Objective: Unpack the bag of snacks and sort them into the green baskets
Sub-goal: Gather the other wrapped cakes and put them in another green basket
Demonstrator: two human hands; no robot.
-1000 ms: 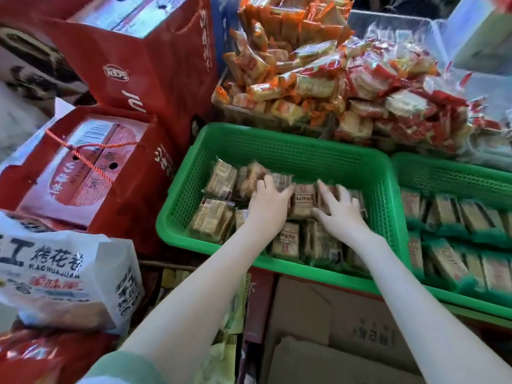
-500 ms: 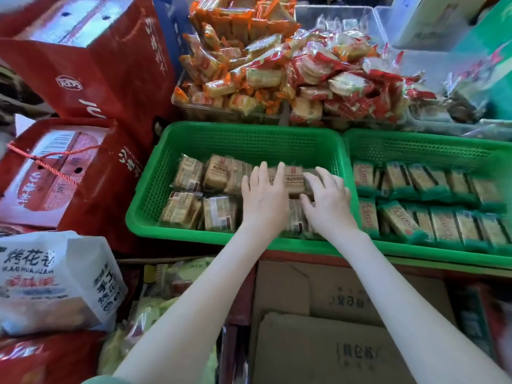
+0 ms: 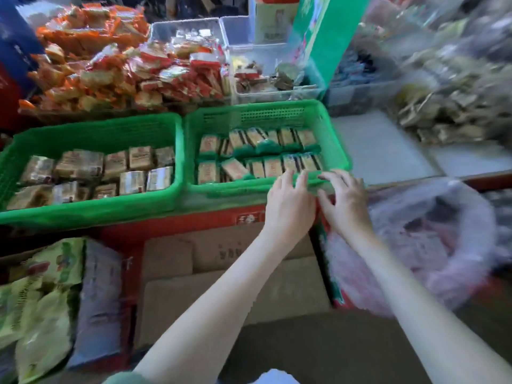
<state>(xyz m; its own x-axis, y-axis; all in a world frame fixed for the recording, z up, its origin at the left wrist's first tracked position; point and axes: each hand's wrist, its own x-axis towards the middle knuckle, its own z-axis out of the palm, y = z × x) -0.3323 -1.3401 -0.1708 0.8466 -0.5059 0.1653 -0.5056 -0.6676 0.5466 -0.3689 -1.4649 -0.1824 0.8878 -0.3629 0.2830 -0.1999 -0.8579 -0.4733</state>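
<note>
Two green baskets stand side by side. The left basket [image 3: 91, 209] holds several brown-wrapped snack packs [image 3: 116, 164]. The right basket [image 3: 336, 139] holds two rows of green-edged snack packs [image 3: 260, 151]. My left hand [image 3: 288, 206] and my right hand [image 3: 346, 203] hover at the right basket's front rim near its right corner, fingers spread and relaxed, holding nothing. A clear plastic bag [image 3: 432, 245] with reddish contents lies just right of my right hand. The view is blurred.
Piles of orange and red wrapped snacks [image 3: 124, 67] sit behind the baskets. Clear bins [image 3: 277, 76] and a green box [image 3: 318, 37] stand at the back. Cardboard boxes [image 3: 221, 273] lie below the baskets. Green snack bags [image 3: 47, 286] lie at lower left.
Both hands have left the snacks in the left basket and moved right to the front rim of the right basket. The camera has swung right, so the plastic bag now shows.
</note>
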